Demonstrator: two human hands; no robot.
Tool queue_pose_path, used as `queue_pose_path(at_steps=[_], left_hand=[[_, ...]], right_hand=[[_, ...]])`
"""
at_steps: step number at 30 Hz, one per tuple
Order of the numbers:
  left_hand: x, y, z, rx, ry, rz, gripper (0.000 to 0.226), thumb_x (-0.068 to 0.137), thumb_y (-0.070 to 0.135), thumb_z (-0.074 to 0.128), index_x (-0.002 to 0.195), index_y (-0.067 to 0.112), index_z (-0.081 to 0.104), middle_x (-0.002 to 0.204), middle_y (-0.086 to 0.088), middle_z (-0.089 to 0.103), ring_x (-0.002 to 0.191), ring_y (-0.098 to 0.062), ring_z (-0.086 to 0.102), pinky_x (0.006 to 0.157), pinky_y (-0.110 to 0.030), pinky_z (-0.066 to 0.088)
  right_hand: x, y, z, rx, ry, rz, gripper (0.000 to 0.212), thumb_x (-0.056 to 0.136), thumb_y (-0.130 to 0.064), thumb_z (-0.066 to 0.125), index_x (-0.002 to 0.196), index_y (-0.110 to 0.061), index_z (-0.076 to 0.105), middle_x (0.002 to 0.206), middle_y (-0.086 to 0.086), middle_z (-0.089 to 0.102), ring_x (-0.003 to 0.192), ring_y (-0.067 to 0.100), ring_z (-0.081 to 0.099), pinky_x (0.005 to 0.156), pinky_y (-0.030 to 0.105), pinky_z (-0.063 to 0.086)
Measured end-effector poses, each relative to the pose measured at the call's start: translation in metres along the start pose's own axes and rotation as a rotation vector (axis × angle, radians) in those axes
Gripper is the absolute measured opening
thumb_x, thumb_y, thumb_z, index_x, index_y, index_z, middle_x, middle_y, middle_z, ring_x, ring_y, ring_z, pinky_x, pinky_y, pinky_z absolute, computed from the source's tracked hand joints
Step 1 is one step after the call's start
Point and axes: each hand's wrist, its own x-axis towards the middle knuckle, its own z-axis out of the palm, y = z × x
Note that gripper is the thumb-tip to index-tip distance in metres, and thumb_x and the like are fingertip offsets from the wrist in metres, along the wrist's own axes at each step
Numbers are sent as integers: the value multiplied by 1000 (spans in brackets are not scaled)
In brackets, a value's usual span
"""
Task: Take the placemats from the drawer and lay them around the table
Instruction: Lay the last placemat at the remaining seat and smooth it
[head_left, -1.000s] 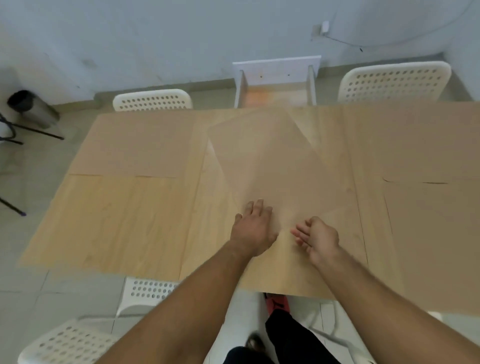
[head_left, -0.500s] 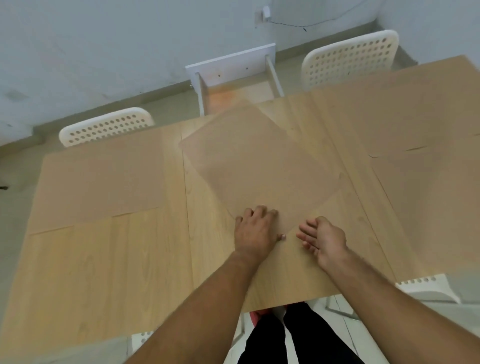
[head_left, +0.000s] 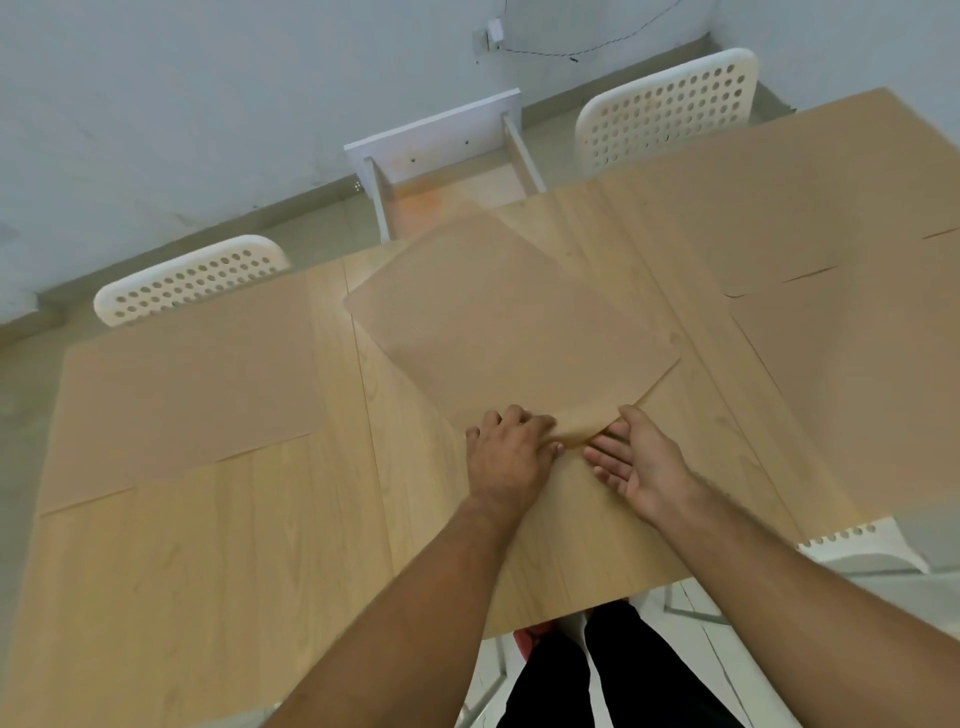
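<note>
A tan placemat (head_left: 509, 322) lies skewed across the middle of the wooden table (head_left: 208, 545), one corner pointing at me. My left hand (head_left: 509, 452) is on that near corner with fingers curled, pinching it, and the corner is buckled up a little. Beside it, my right hand (head_left: 639, 462) has straight fingers and its palm turned left, the thumb touching the mat's raised edge. Another placemat (head_left: 176, 384) lies flat at the far left. Two more lie on the right, one far (head_left: 753, 208) and one near (head_left: 857, 384). The white drawer (head_left: 447, 150) stands open beyond the table's far edge.
White perforated chairs stand at the far left (head_left: 192, 280), far right (head_left: 670, 109) and near right (head_left: 862, 551). A grey wall with a cable runs behind. My dark trouser legs (head_left: 597, 675) are at the table's near edge.
The middle placemat has turned and slid away from me towards the table's centre. My left hand went from flat to curled on its corner, and my right hand came up against the edge.
</note>
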Motion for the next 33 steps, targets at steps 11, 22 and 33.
queue_pose_path(at_steps=[11,22,33], left_hand=[[-11,-4,-1,-42,-29,26,76,81,83,35,142,39,45,143,10,47,126,-18,42,101,-45,36],[-6,-15,-17,-402,181,-87,68,86,72,35,144,37,42,160,5,26,146,-17,20,116,-45,22],[28,-76,-70,-1971,219,-791,46,93,35,65,133,14,57,121,-8,71,111,-24,67,93,-39,52]], right_hand=[[17,-10,25,56,47,-144,12,90,-18,71,94,-9,64,89,10,72,74,21,70,55,31,55],[29,-17,48,87,154,-231,7,94,-9,61,97,-15,62,100,7,70,86,24,67,87,42,58],[8,-43,15,223,-119,-172,15,99,-17,59,106,-19,72,112,8,74,104,26,69,92,50,55]])
